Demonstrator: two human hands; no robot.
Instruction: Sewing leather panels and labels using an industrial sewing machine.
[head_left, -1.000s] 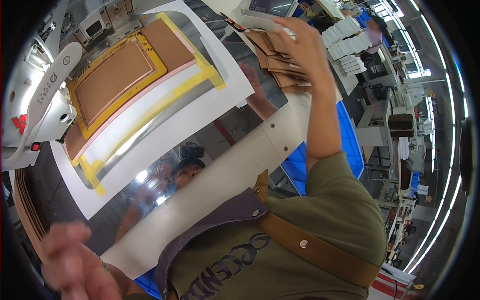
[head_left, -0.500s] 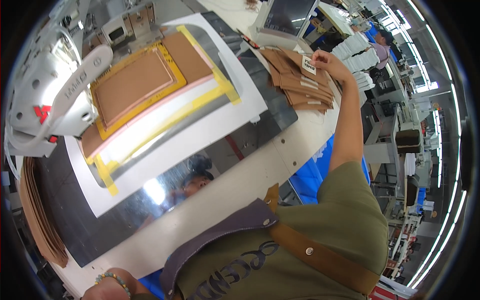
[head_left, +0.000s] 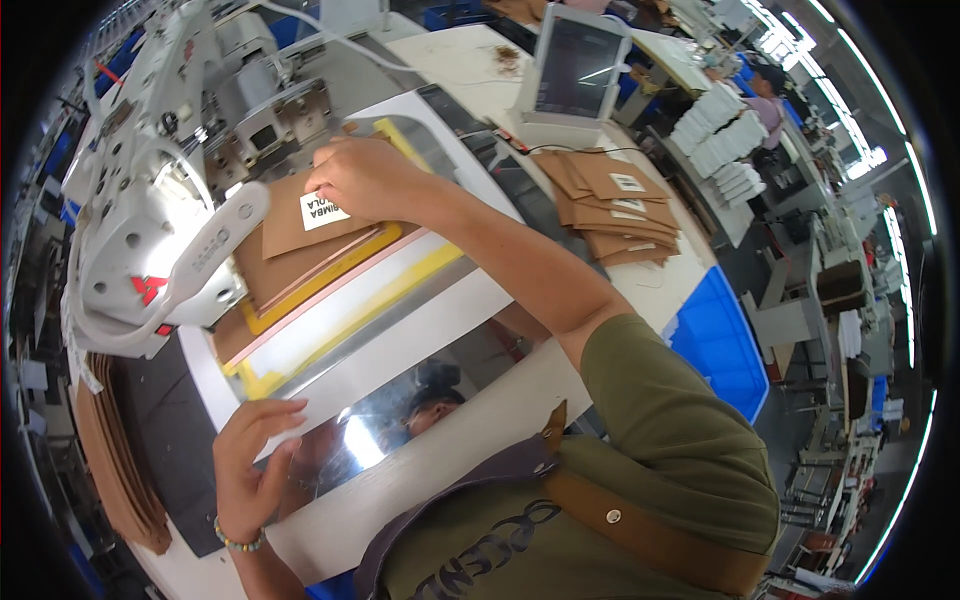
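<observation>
Factory workshop: white metal machine [head_left: 150, 260] by far left corner of pale surface [head_left: 500, 405]; flat brown sheets [head_left: 115, 450] piled along left edge; past right edge, tall white stacks [head_left: 715, 130], another person [head_left: 768, 108], long bright lights [head_left: 921, 190].

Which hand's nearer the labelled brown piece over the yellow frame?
Right. The right hand holds that brown piece, fingers at its white label; the left hand is apart from it, empty, closer to the person's body.
</observation>
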